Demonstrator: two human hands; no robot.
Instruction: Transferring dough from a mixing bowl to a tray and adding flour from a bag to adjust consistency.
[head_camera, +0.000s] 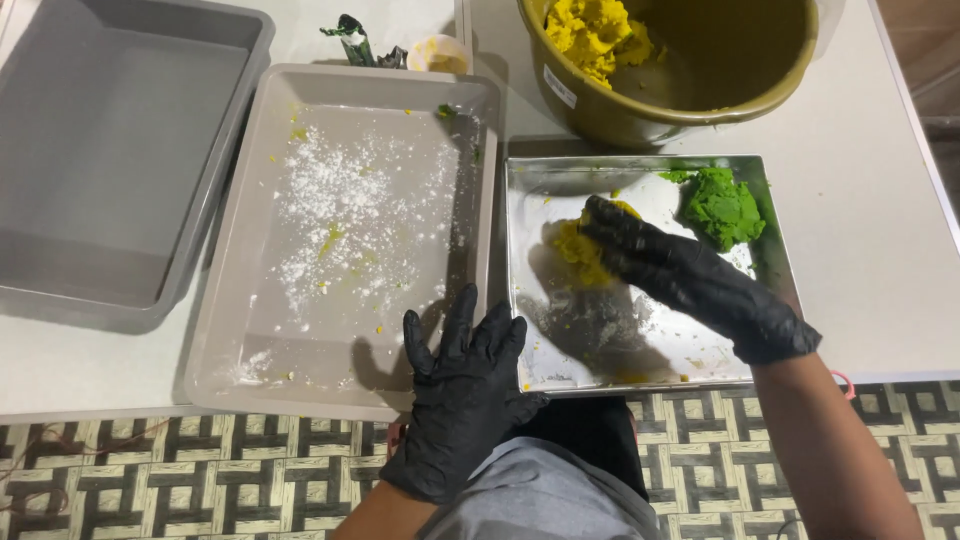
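Right hand (690, 280), black-gloved, fingers curled down onto soft yellow dough lump (578, 250) in shiny square metal tray (640, 360); lump's orientation unclear. Left hand (465, 385), fingers spread, holds nothing, hovering at the flour-dusted grey plastic tray (300, 370).

White table (880, 200): 2 grey trays (110, 150) (one floured), steel tray (640, 340), bowl (680, 90).

Lump of yellow dough (578, 250), soft and crumbly, lying flattened in the steel tray (640, 345), right of frame centre.
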